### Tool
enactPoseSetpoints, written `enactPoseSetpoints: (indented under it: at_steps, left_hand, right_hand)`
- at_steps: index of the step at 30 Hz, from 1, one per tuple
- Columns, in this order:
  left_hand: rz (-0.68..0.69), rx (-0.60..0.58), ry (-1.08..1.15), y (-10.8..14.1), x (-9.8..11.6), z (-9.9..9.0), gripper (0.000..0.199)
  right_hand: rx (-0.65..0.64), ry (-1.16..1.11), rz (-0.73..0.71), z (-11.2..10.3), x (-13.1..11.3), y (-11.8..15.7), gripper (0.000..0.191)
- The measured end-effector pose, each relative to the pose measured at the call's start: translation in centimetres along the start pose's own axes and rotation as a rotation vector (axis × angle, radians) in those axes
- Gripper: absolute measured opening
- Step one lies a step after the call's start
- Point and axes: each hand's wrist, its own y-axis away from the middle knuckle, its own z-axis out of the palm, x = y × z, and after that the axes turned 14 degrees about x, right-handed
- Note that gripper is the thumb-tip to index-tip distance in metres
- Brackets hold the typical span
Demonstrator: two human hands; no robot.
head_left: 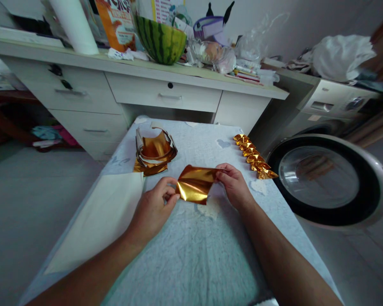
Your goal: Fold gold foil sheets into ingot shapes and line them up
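Observation:
A shiny gold foil sheet (pixel 196 185) is held up between my two hands over the cloth-covered table. My left hand (pixel 158 202) pinches its left edge between thumb and fingers. At the upper right corner, the fingers of my right hand (pixel 231 182) are closed on the same sheet. Beyond my left hand sits a stack of curled gold foil sheets (pixel 155 148) with pale backs. A row of several folded gold foil pieces (pixel 253 157) lies on the table's right side, past my right hand.
White paper (pixel 105 216) lies along the table's left side. An open washing machine door (pixel 328 178) juts close to the right edge. Behind stands a white desk (pixel 166 91) with drawers, bearing a cut watermelon (pixel 161 40), a paper roll (pixel 73 25) and an orange bag (pixel 116 25).

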Motion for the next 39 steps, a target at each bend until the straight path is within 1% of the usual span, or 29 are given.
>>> enactPoseSetpoints:
  at_steps: [2,3,5,7,8,9,11,13,14,17,21,23,26,29,31,35,39]
  left_hand:
    - [-0.051,0.04,0.038,-0.1,-0.1,0.1,0.041]
    - [-0.066,0.045,0.053,-0.2,-0.2,0.1,0.043]
    - [-0.081,0.042,0.074,-0.3,-0.4,0.2,0.036]
    - [-0.09,0.042,0.092,-0.4,-0.6,0.2,0.022]
    - [-0.097,0.054,0.106,-0.4,-0.7,0.3,0.019]
    - [-0.105,0.074,0.125,-0.4,-0.8,0.3,0.02]
    - [-0.117,0.112,0.168,-0.5,-0.9,0.4,0.031]
    - [-0.13,0.123,0.189,-0.5,-0.9,0.4,0.041]
    - [-0.139,0.113,0.189,-0.5,-0.9,0.4,0.041]
    - [-0.176,0.071,0.172,-0.6,-0.7,0.3,0.032]
    - [-0.224,0.04,0.175,-0.7,-0.5,0.2,0.026]
    - [-0.249,0.035,0.194,-0.7,-0.4,0.1,0.025]
    - [-0.231,0.056,0.229,-0.7,-0.4,0.2,0.023]
    - [-0.205,0.06,0.278,-0.6,-0.7,0.5,0.026]
    - [-0.242,0.039,0.34,-0.6,-0.7,0.7,0.031]
    - [-0.371,0.007,0.47,-0.4,-0.4,0.9,0.037]
    - [-0.438,-0.044,0.469,-0.4,-0.1,0.8,0.04]
  right_hand:
    - [0.005,0.014,-0.018,-0.2,-0.1,-0.1,0.015]
    - [0.004,0.013,-0.026,-0.3,-0.2,-0.1,0.015]
    - [-0.017,-0.004,-0.044,-0.5,-0.5,-0.2,0.015]
    - [-0.068,-0.046,-0.058,-0.8,-0.8,-0.2,0.015]
    - [-0.099,-0.072,-0.06,-0.9,-0.9,-0.2,0.016]
    - [-0.13,-0.095,-0.058,-1.0,-1.1,-0.1,0.017]
    - [-0.185,-0.118,-0.053,-1.2,-1.4,0.0,0.02]
    - [-0.225,-0.111,-0.044,-1.3,-1.7,0.2,0.025]
    - [-0.241,-0.105,-0.04,-1.3,-1.8,0.3,0.027]
    - [-0.304,-0.104,-0.02,-1.4,-2.1,0.6,0.029]
    - [-0.429,-0.148,0.011,-1.6,-2.6,0.8,0.025]
    - [-0.468,-0.162,0.016,-1.8,-2.7,0.8,0.024]
    - [-0.517,-0.156,0.022,-2.1,-2.6,0.5,0.026]
    - [-0.609,-0.15,0.024,-2.6,-2.6,0.2,0.025]
    - [-0.689,-0.122,0.04,-2.8,-2.8,0.2,0.024]
    - [-0.839,0.008,0.045,-2.9,-3.6,0.4,0.019]
    - [-0.938,0.178,-0.016,-2.6,-4.2,0.6,0.012]
